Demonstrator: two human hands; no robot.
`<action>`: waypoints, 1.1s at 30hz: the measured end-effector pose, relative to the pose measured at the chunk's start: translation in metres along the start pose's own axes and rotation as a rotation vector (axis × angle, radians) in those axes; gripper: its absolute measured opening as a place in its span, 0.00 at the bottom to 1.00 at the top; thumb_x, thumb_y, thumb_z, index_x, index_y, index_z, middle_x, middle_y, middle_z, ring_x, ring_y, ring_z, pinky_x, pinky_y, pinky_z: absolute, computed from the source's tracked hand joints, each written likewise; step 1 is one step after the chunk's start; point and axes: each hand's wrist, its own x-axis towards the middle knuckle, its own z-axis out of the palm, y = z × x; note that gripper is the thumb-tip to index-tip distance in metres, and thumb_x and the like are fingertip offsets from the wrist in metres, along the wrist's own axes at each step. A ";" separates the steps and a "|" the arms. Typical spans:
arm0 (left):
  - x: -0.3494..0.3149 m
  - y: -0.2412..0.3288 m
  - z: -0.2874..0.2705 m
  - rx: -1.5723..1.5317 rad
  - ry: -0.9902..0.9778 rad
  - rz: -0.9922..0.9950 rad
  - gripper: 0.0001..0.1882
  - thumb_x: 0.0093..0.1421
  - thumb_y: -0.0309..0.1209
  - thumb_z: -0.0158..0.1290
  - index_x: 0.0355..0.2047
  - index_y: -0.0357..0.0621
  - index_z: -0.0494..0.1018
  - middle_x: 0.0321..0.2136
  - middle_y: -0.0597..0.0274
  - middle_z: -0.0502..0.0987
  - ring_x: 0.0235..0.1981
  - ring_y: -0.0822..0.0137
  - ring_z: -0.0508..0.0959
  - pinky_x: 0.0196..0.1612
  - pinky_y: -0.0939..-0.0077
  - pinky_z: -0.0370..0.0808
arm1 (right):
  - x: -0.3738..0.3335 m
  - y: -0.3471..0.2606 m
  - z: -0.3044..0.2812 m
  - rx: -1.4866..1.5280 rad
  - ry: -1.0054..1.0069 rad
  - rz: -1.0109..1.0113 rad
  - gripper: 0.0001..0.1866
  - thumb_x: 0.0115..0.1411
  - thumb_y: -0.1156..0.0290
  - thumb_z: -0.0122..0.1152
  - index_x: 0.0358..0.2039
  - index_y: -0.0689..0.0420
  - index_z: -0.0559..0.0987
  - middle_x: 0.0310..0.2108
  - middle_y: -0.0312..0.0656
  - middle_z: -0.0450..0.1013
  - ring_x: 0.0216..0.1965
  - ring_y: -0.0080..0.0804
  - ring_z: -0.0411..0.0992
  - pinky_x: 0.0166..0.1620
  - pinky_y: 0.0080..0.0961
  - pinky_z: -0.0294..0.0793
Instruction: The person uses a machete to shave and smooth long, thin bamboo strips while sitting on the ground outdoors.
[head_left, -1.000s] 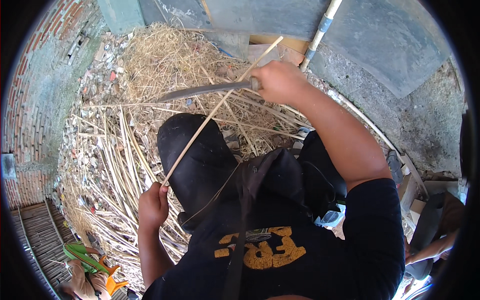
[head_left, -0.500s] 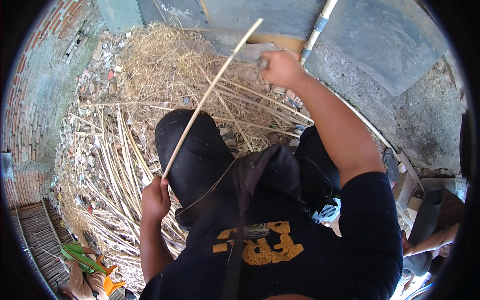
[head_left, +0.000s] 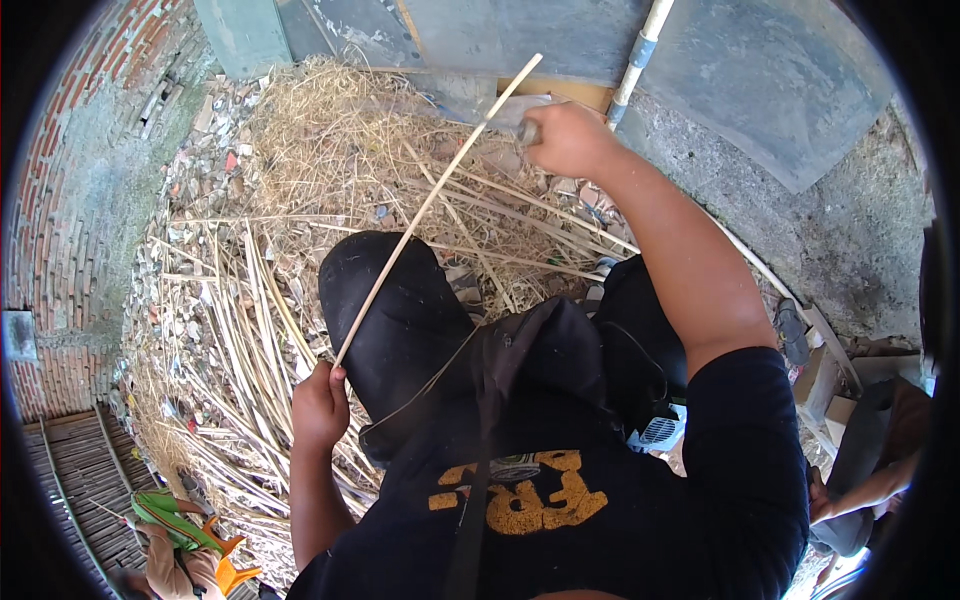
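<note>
My left hand [head_left: 320, 405] is closed around the lower end of a long, pale bamboo stick [head_left: 410, 233]. The stick slants up and to the right, passing over my left knee, and its far tip hangs free. Out ahead, my right hand [head_left: 573, 140] makes a fist around a dark tool handle [head_left: 528, 132]. Only the rounded grey end of this tool shows clearly; the rest is hidden or blurred. The fist is just right of the stick's upper part, apparently apart from it.
Many split bamboo strips [head_left: 232, 350] lie to my left. Dry straw and shavings [head_left: 320, 130] cover the rubble ahead. A pipe [head_left: 640, 55] stands against the grey wall [head_left: 780, 100]. People [head_left: 180, 560] sit at the lower left and at the right edge [head_left: 870, 500].
The stick's far tip has shifted slightly right and down in the picture. My left hand also appears a little farther right, as the whole view has shifted; both hands keep their grips.
</note>
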 end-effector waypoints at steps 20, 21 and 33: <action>0.001 0.005 -0.014 0.073 -0.031 0.001 0.18 0.71 0.40 0.46 0.28 0.38 0.67 0.17 0.41 0.72 0.22 0.35 0.74 0.26 0.48 0.67 | -0.007 -0.002 -0.010 -0.121 -0.039 0.046 0.16 0.59 0.67 0.54 0.46 0.51 0.81 0.40 0.46 0.79 0.44 0.43 0.78 0.49 0.42 0.78; 0.001 0.003 -0.012 0.056 -0.033 0.004 0.18 0.71 0.40 0.46 0.28 0.38 0.67 0.17 0.41 0.72 0.22 0.35 0.74 0.26 0.49 0.67 | -0.015 -0.028 -0.017 -0.115 -0.086 0.029 0.15 0.59 0.67 0.54 0.46 0.50 0.82 0.39 0.46 0.80 0.44 0.42 0.78 0.48 0.42 0.78; 0.001 -0.003 -0.008 -0.009 -0.032 0.024 0.20 0.72 0.40 0.44 0.26 0.38 0.65 0.16 0.40 0.70 0.21 0.35 0.72 0.24 0.48 0.65 | -0.011 -0.007 -0.002 -0.073 0.101 -0.045 0.15 0.49 0.68 0.60 0.40 0.54 0.81 0.32 0.51 0.79 0.37 0.50 0.79 0.44 0.44 0.78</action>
